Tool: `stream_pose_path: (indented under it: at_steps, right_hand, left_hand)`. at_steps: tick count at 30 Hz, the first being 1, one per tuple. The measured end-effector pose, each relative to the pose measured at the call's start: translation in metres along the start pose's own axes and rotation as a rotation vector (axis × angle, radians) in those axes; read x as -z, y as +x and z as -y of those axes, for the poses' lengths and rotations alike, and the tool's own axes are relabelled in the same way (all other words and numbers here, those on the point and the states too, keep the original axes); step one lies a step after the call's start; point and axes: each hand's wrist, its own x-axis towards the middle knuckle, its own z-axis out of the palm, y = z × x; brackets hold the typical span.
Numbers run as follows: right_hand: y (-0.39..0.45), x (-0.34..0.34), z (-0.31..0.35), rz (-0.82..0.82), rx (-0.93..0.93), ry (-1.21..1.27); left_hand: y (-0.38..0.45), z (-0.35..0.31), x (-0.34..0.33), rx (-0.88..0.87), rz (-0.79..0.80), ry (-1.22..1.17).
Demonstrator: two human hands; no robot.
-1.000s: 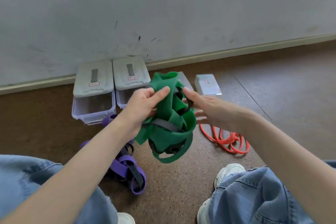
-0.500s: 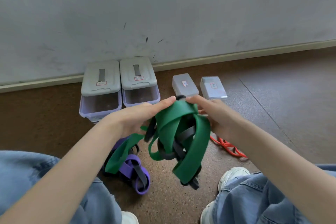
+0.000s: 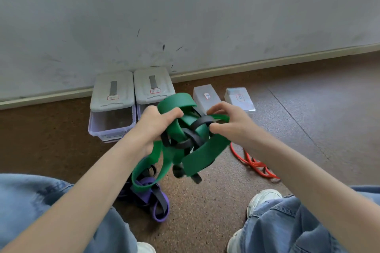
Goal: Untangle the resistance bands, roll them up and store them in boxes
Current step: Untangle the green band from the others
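Observation:
A wide green resistance band (image 3: 202,155) knotted with a narrower black band (image 3: 190,139) hangs in the air between my hands. My left hand (image 3: 153,124) grips a green loop at the tangle's upper left. My right hand (image 3: 231,122) pinches the tangle's right side, where green and black strands meet. Green loops droop down toward a purple band (image 3: 149,193) tangled with another black band on the floor. A thin red band (image 3: 255,162) lies on the floor under my right forearm.
Two large lidded clear boxes (image 3: 112,109) (image 3: 152,86) stand against the wall. Two small lidded boxes (image 3: 205,96) (image 3: 239,98) sit to their right. My jeans-clad knees and white shoes (image 3: 262,198) frame the brown floor in front.
My hands have lifted the green and black tangle and pulled it apart sideways. The black band now shows in the middle and a green loop stands up over my left hand.

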Motion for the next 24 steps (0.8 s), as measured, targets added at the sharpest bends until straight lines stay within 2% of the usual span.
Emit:
stream_pose_path:
  at_steps: [2,4,5,7,9,12,14,17,19,21,22,24]
  right_hand:
    - [0.004,0.006,-0.011,-0.038,0.009,-0.164]
    - [0.005,0.013,-0.022,-0.014,-0.015,-0.490]
    - [0.005,0.015,-0.027,-0.015,-0.017,-0.630]
    - [0.005,0.016,-0.033,-0.042,0.008,-0.708]
    - [0.005,0.013,-0.029,-0.086,0.123,-0.621]
    - [0.002,0.004,-0.015,-0.173,0.403,-0.577]
    - [0.000,-0.002,-0.010,-0.104,0.465,-0.637]
    - [-0.004,-0.006,-0.008,-0.028,0.500,-0.592]
    - [-0.006,0.000,-0.006,-0.085,0.492,-0.474]
    - [-0.004,0.013,-0.001,-0.150,0.386,-0.260]
    - [-0.002,0.021,0.001,-0.200,0.334,-0.141]
    - [0.000,0.033,0.007,-0.280,0.268,0.031]
  left_hand:
    - [0.005,-0.005,0.011,0.020,-0.066,-0.115]
    - [0.012,-0.010,0.026,0.049,-0.145,-0.257]
    - [0.014,-0.012,0.033,0.062,-0.158,-0.310]
    - [0.015,-0.014,0.038,0.098,-0.108,-0.337]
    - [0.014,-0.012,0.035,0.136,-0.037,-0.273]
    - [0.011,-0.011,0.030,0.186,0.011,-0.275]
    - [0.010,-0.012,0.031,0.228,0.086,-0.318]
    - [0.011,-0.008,0.031,0.256,0.241,-0.248]
    - [0.009,-0.006,0.030,0.285,0.319,-0.183]
    - [0.007,-0.004,0.030,0.342,0.361,-0.122]
    - [0.006,-0.004,0.030,0.365,0.342,-0.062]
    - [0.006,0.000,0.031,0.348,0.207,0.125]
